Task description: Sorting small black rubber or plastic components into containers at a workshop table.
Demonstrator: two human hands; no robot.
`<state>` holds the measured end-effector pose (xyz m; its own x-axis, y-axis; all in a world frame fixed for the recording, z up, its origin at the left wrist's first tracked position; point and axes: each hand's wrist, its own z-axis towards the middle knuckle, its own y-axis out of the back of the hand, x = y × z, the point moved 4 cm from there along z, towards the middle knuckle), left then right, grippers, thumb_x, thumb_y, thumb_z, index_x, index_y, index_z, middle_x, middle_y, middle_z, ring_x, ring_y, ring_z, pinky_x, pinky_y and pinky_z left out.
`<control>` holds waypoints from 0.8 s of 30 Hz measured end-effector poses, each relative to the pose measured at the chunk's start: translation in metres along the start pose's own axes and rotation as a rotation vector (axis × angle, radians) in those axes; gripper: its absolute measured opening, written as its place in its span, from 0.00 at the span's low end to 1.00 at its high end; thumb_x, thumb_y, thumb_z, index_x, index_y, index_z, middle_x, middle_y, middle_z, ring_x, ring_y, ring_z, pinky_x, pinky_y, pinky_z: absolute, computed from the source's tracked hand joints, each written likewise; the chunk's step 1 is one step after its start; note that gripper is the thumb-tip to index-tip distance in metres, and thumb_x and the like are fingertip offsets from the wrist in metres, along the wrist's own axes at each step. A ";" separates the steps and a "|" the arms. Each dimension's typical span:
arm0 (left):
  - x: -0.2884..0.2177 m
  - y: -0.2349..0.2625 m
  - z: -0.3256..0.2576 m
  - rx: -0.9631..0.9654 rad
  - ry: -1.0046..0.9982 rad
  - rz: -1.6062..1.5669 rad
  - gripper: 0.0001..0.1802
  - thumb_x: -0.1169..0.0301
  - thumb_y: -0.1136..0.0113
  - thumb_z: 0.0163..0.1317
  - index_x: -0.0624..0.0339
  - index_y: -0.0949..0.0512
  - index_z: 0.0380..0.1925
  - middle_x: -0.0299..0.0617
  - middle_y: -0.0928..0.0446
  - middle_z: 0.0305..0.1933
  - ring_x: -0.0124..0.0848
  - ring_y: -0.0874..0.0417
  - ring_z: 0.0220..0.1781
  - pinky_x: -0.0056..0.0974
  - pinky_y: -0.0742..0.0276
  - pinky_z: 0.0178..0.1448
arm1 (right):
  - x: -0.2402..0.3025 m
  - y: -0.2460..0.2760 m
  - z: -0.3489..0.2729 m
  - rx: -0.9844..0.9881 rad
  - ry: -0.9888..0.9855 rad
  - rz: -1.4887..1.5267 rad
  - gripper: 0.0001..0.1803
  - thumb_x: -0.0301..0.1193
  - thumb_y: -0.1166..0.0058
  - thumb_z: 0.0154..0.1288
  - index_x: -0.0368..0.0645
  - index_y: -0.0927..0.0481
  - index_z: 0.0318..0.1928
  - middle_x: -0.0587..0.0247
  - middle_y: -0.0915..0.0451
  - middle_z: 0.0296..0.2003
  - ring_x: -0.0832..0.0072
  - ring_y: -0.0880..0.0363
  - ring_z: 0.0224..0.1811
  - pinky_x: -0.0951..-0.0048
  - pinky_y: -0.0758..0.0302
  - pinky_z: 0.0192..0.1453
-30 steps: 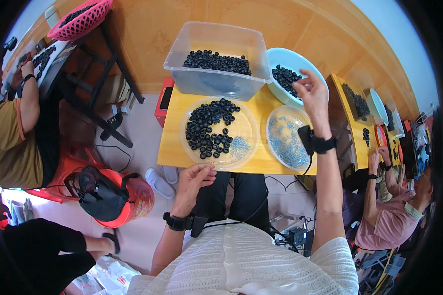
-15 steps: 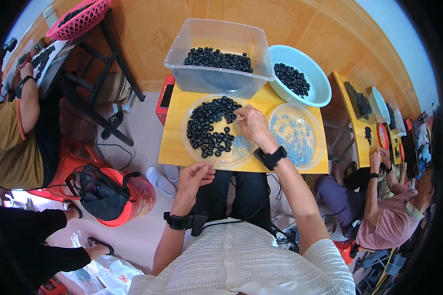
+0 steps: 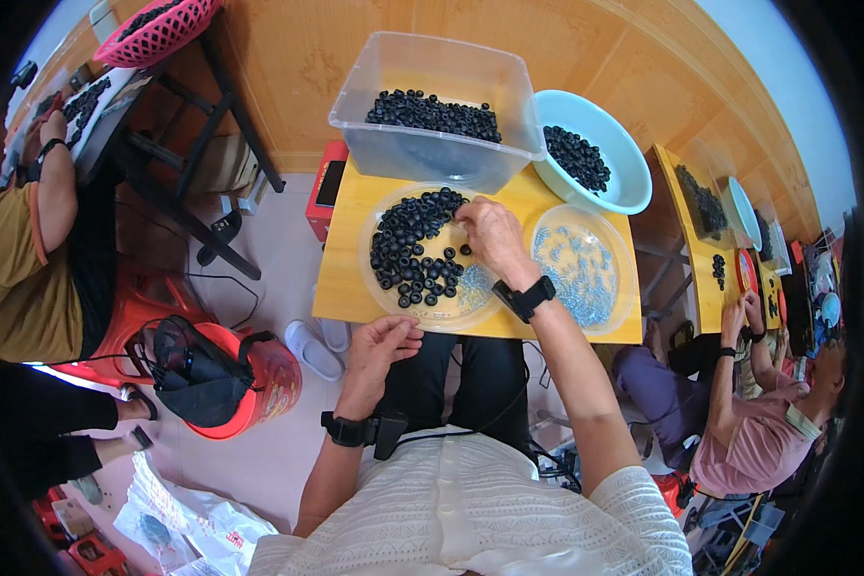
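A shallow clear round tray (image 3: 365,264) holds many small black ring-like pieces (image 3: 400,240) and a patch of tiny pale-blue pieces (image 3: 474,286). My right hand (image 3: 494,238) reaches over the tray's right side, its fingers bent down and drawn together by the black pieces; whatever is between the fingertips is hidden. At the tray's near edge, my left hand (image 3: 382,353) is closed in a pinch, thumb against fingers, and anything in it is too small to make out. Right of the tray lies a second clear round tray (image 3: 627,278), with pale-blue pieces (image 3: 581,264) scattered across it.
Behind the trays stand a clear plastic bin (image 3: 442,158) and a light-blue basin (image 3: 634,192), both holding black pieces. The yellow table (image 3: 341,288) ends just before my lap. A red bucket (image 3: 276,374) with a black bag stands left. People sit at tables on both sides.
The black pieces beside my right hand have thinned and spread a little. Both hands stay nearly in place, while the view shifts slightly. At the lower left, a person's legs have moved.
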<state>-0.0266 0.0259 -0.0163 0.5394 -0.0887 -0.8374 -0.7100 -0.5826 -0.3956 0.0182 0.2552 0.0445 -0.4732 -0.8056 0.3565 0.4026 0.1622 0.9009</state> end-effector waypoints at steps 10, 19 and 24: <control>0.001 0.005 -0.002 -0.025 -0.005 -0.016 0.12 0.68 0.48 0.63 0.65 0.24 0.41 0.42 0.22 0.35 0.26 0.20 0.35 0.29 0.23 0.42 | 0.015 -0.033 0.015 0.098 0.135 -0.032 0.08 0.21 0.47 0.44 0.39 0.21 0.30 0.51 0.23 0.29 0.55 0.23 0.36 0.60 0.26 0.41; 0.000 0.002 -0.001 -0.011 -0.004 -0.009 0.12 0.68 0.49 0.63 0.64 0.24 0.41 0.41 0.22 0.35 0.26 0.21 0.35 0.29 0.23 0.42 | -0.017 0.002 -0.036 -0.017 -0.426 1.199 0.08 0.22 0.48 0.54 0.33 0.22 0.37 0.65 0.22 0.26 0.80 0.22 0.27 0.81 0.25 0.32; -0.014 -0.010 0.011 0.008 -0.097 0.092 0.11 0.69 0.48 0.62 0.65 0.23 0.39 0.38 0.22 0.32 0.23 0.22 0.33 0.26 0.25 0.39 | -0.030 0.008 -0.066 -0.076 -0.565 1.435 0.09 0.22 0.51 0.57 0.33 0.23 0.38 0.61 0.21 0.31 0.77 0.21 0.31 0.80 0.23 0.36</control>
<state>-0.0319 0.0420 -0.0042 0.4258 -0.0632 -0.9026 -0.7584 -0.5690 -0.3179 0.0874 0.2432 0.0243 0.1156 0.3137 0.9425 0.7922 0.5433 -0.2780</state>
